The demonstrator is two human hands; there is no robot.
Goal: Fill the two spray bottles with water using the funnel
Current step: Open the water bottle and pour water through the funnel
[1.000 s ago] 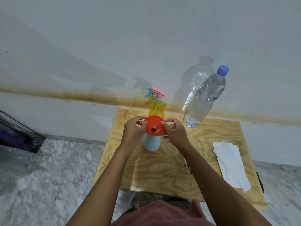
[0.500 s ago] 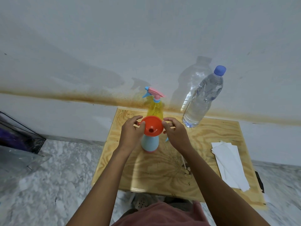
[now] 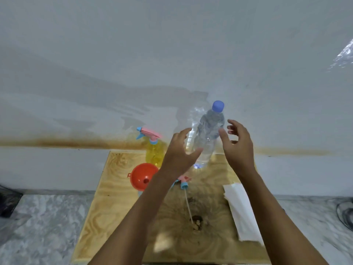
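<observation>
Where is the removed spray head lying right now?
The spray head lies on the wooden table, centre of the head view, just right of the orange funnel, below the water bottle.

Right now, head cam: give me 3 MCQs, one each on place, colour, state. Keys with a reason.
1. Where is the funnel?
A. In front of the yellow spray bottle
B. On the white paper sheets
C. On the floor

2. What colour is the water bottle cap?
A. Red
B. Blue
C. Green

3. What are the hands doing?
A. Left hand and right hand open on either side of the water bottle
B. Both gripping the funnel
C. Both flat on the table

Key:
1 A, it sits nearer the camera than the yellow bottle.
2 B, the cap is blue.
3 A, fingers are spread beside the bottle, apparently without gripping.
</observation>
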